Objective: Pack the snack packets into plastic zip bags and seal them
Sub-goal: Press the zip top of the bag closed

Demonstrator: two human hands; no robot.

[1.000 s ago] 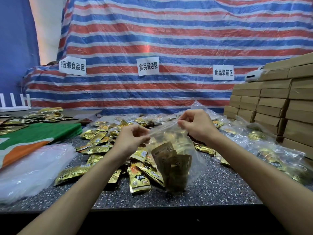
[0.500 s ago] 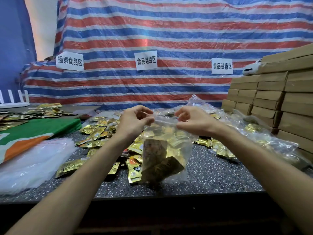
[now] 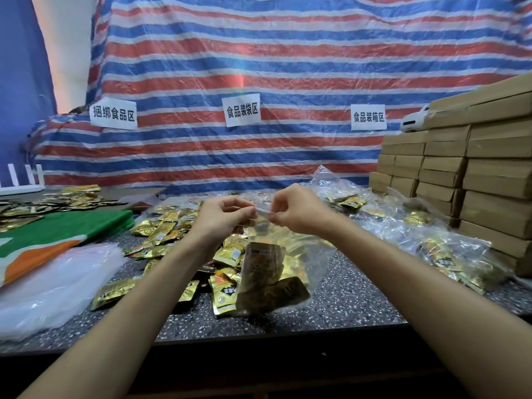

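Head view: speckled table, near edge. A clear zip bag stands on it, held up, with brown-gold snack packets slumped inside. Its film should handle light, limp and slippery, so hold the stiffer top strip. Here the left hand and right hand pinch that strip; whether it is sealed is unclear.

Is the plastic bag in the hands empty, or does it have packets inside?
Not empty: several packets show through the clear bag, low down. The left hand and right hand pinch its top edge.
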